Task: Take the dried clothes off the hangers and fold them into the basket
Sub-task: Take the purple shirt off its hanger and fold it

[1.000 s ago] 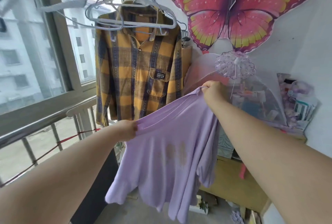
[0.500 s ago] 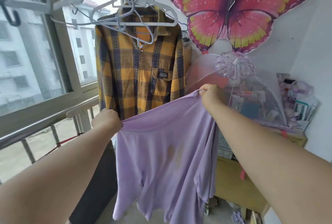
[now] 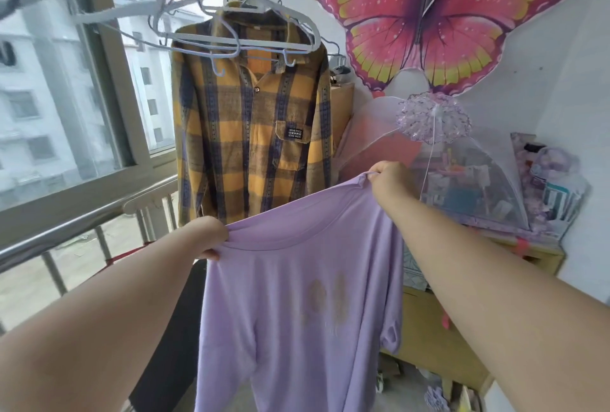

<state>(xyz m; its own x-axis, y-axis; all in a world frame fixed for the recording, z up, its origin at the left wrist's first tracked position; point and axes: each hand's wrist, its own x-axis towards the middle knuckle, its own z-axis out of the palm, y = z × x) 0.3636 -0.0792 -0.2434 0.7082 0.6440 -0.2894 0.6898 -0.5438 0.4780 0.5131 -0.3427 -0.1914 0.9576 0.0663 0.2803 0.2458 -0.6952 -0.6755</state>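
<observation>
A lilac T-shirt [image 3: 297,306] with a faint print hangs in front of me, held up by its shoulders. My left hand [image 3: 206,236] grips its left shoulder, lower down. My right hand [image 3: 389,180] pinches the right shoulder, higher and farther out. Behind it a yellow and navy plaid shirt [image 3: 251,140] hangs on a white hanger [image 3: 251,45] from the rail above. Empty white hangers [image 3: 109,12] dangle at the upper left. No basket is in view.
A steel railing [image 3: 76,226] and window run along the left. At the right a mesh food cover [image 3: 462,180] stands on a wooden cabinet [image 3: 439,339] with clutter. A pink butterfly kite [image 3: 439,8] is on the wall. A dark panel [image 3: 171,339] stands below my left arm.
My left hand has moved left with the shirt's shoulder, spreading the lilac shirt wider and flatter. The empty hangers above are swinging. My right hand has held its place.
</observation>
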